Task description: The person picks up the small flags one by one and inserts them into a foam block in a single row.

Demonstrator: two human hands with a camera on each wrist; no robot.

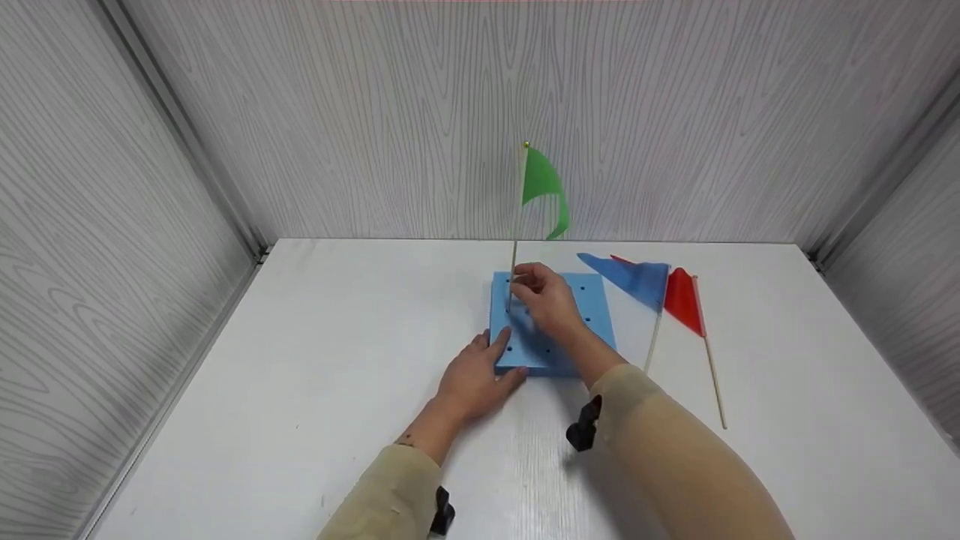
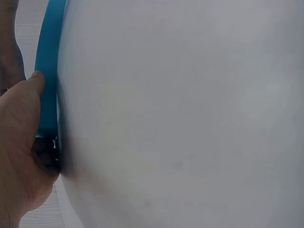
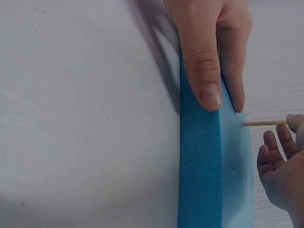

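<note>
My right hand (image 1: 550, 301) pinches the thin wooden stick of a green flag (image 1: 541, 178). The stick stands nearly upright, its lower end at a hole on the left side of a blue foam block (image 1: 526, 358). In the right wrist view the stick (image 3: 263, 123) meets the block's top between the hand's fingertips and the surface; its depth in the hole cannot be told. At the block's near left corner rests my left hand (image 1: 471, 382), thumb against the front face, index finger on top. The left wrist view shows that thumb on the blue side face (image 2: 47, 99).
Right of the block, a blue flag (image 1: 636, 283) and a red flag (image 1: 684, 300) lie on the white table (image 1: 360, 322); a bit of red shows behind the blue one. Several small holes dot the block's top. Wood-grain panels (image 1: 390, 112) enclose the back and both sides.
</note>
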